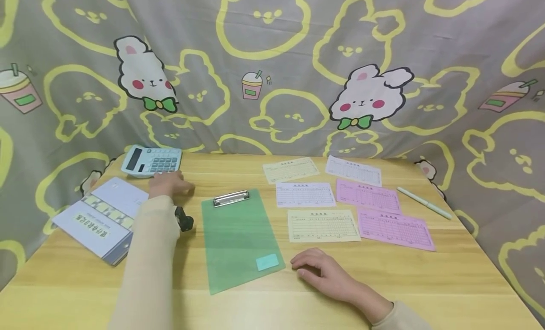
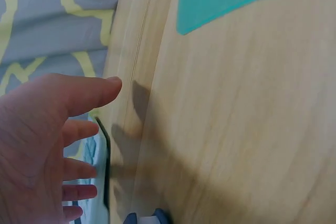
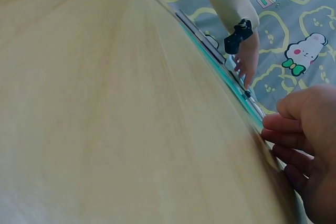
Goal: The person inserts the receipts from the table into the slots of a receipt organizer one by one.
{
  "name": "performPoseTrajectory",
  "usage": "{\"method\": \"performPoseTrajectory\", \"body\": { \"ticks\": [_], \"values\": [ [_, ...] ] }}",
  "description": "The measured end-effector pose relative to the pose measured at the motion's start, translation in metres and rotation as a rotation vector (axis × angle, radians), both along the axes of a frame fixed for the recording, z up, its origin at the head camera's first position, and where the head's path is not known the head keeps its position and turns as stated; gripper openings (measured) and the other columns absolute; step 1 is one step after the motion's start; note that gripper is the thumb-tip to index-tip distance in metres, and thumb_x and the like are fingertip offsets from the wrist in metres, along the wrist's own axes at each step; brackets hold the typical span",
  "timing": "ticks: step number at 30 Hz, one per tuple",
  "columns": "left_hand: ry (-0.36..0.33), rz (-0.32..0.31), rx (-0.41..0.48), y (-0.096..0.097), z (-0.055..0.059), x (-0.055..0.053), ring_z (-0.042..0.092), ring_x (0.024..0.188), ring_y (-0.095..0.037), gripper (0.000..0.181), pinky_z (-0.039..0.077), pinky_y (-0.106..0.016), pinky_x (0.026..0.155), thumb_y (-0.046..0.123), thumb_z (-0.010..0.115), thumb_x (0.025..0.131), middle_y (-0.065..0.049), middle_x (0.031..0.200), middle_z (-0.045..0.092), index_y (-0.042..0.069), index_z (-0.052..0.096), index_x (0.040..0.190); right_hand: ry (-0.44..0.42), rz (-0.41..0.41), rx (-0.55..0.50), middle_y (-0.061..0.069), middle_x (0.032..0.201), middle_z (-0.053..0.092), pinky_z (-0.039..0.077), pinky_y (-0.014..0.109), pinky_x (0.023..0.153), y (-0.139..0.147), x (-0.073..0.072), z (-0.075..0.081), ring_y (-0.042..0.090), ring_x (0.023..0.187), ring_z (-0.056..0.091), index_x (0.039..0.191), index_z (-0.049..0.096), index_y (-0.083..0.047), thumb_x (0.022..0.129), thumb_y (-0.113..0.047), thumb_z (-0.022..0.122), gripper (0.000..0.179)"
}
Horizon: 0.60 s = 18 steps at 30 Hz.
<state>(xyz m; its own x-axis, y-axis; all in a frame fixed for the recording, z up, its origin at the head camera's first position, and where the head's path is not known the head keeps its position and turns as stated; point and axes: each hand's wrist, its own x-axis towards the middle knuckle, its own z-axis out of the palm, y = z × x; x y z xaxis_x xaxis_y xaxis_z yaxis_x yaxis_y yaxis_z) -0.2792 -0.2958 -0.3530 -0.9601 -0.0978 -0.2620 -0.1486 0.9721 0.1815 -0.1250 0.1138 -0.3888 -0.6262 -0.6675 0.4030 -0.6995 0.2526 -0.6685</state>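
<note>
My left hand (image 1: 167,184) reaches over the front edge of a pale blue calculator (image 1: 150,160) at the back left. In the left wrist view its fingers (image 2: 80,170) are spread and nearly straight beside the calculator (image 2: 100,198), and the thumb stands apart; whether they touch it I cannot tell. My right hand (image 1: 321,274) rests on the table with loosely bent fingers, holding nothing. Just left of it lies a green clipboard (image 1: 238,235) with a metal clip (image 1: 231,198) at the top and a small blue-green label (image 1: 267,262) at its lower right corner.
Lilac binders (image 1: 95,223) lie at the left, beside my left forearm. Several printed slips, including a yellow slip (image 1: 323,226) and a pink slip (image 1: 396,229), are spread right of the clipboard. A pale green pen (image 1: 425,203) lies far right. A patterned curtain (image 1: 272,74) hangs behind the table.
</note>
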Motion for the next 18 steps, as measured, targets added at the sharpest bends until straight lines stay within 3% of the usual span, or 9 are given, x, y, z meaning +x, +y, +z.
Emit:
{"method": "performPoseTrajectory", "body": {
  "ticks": [8, 13, 18],
  "values": [
    [0.050, -0.017, 0.043, 0.005, -0.006, 0.006, 0.021, 0.103, -0.053, 0.058, 0.014, -0.061, 0.086, 0.047, 0.050, 0.079, -0.039, 0.127, 0.017, 0.000, 0.047, 0.114, 0.004, -0.014, -0.004, 0.009, 0.095, 0.058, 0.041, 0.032, 0.079, 0.003, -0.004, -0.009, 0.024, 0.090, 0.051, 0.091, 0.061, -0.004, 0.076, 0.006, 0.058, 0.018],
    [0.083, -0.010, 0.041, 0.006, -0.006, 0.009, 0.024, 0.097, -0.048, 0.057, 0.014, -0.059, 0.084, 0.047, 0.051, 0.078, -0.037, 0.122, 0.027, 0.001, 0.049, 0.111, -0.010, -0.010, 0.015, 0.003, 0.099, 0.058, 0.039, 0.031, 0.082, 0.007, -0.009, -0.027, 0.019, 0.094, 0.050, 0.096, 0.061, -0.009, 0.081, -0.003, 0.057, 0.016],
    [0.074, -0.018, 0.011, 0.005, -0.009, 0.008, 0.023, 0.100, -0.051, 0.062, 0.015, -0.060, 0.084, 0.052, 0.049, 0.078, -0.039, 0.121, 0.026, 0.002, 0.047, 0.115, -0.025, -0.010, 0.011, 0.000, 0.101, 0.057, 0.039, 0.030, 0.082, 0.008, -0.010, -0.031, 0.016, 0.095, 0.049, 0.097, 0.061, -0.012, 0.084, -0.008, 0.055, 0.015]
  ]
}}
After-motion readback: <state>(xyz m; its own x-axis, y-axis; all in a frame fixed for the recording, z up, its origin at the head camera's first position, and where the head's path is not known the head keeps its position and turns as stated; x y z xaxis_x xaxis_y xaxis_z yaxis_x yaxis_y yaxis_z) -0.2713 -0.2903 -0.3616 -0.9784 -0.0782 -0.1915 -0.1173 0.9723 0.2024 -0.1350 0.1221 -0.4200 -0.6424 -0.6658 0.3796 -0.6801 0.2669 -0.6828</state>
